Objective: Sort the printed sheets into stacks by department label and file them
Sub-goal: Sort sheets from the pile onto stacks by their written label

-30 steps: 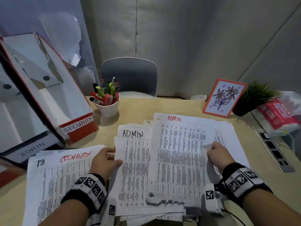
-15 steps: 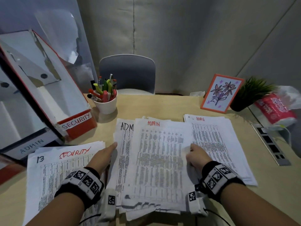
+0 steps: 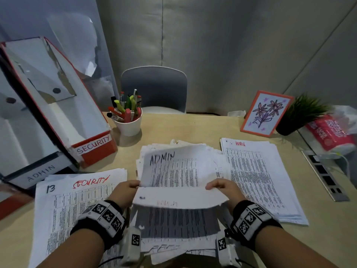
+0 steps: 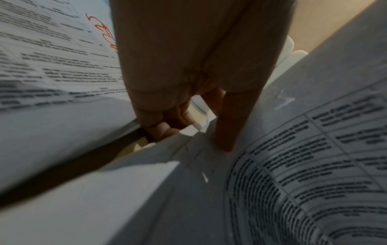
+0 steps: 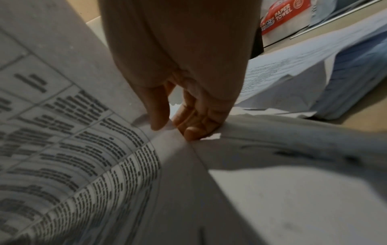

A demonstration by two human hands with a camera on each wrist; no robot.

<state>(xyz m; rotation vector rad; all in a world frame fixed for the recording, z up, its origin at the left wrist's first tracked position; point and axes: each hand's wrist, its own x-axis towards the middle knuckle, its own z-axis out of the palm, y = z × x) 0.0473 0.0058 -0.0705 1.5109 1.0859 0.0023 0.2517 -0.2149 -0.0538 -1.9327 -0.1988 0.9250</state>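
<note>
Three groups of printed sheets are counted on the desk [image 3: 193, 124]: a SECURITY stack [image 3: 73, 206] at the left, a middle pile [image 3: 173, 229], and an ADMIN stack [image 3: 257, 178] at the right. Two file boxes stand at the left, a red SECURITY box [image 3: 92, 146] and an ADMIN box [image 3: 38, 173] nearer the desk's front edge. One cup of pens [image 3: 128, 122], one flower picture [image 3: 266, 113], one potted plant [image 3: 303, 115] and one chair [image 3: 154, 88] are seen only in the head view. A sheet headed ADMIN [image 3: 173, 178] is held raised and folded over the middle pile, pinched at its left edge by the left hand [image 3: 123, 192] and at its right edge by the right hand [image 3: 222, 190]. A paper towel pack [image 5: 282, 15], with its lettering legible, is shown in the right wrist view. The thumb [image 4: 230, 119] pressed onto the paper is shown in the left wrist view.
</note>
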